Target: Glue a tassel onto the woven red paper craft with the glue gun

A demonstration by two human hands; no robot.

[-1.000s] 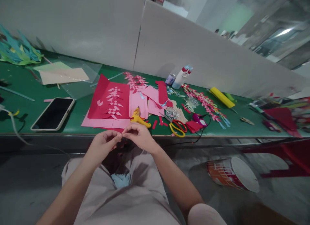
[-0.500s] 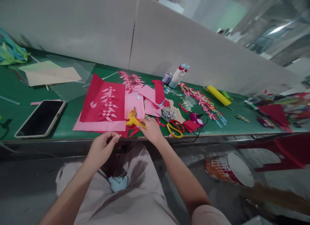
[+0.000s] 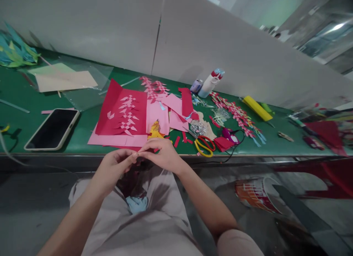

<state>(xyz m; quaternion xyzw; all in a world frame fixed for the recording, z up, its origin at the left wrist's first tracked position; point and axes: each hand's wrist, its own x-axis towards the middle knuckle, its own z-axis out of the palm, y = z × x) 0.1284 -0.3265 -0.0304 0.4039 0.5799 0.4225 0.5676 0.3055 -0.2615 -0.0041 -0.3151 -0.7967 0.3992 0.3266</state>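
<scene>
My left hand [image 3: 114, 168] and my right hand [image 3: 162, 155] meet fingertip to fingertip just in front of the green table's edge [image 3: 68, 150], above my lap. Both pinch a small paper piece [image 3: 138, 154] that is too small to make out. A yellow glue gun [image 3: 155, 131] lies on the table right behind my right hand. A red sheet with a woven pink-and-white pattern [image 3: 122, 114] rests on pink sheets [image 3: 157, 118] beyond it. Light blue paper [image 3: 137, 203] sits in my lap.
Scissors with red and yellow handles [image 3: 204, 145], red scraps and woven strips [image 3: 237, 114] lie to the right. A phone [image 3: 52, 129] lies face up at the left. A white bottle [image 3: 209, 85] stands by the back wall. A tipped bucket [image 3: 256, 195] lies on the floor.
Half a second ago my right hand was out on the table by the glue gun; it has come back and joined my left hand's fingertips. The left hand stayed put.
</scene>
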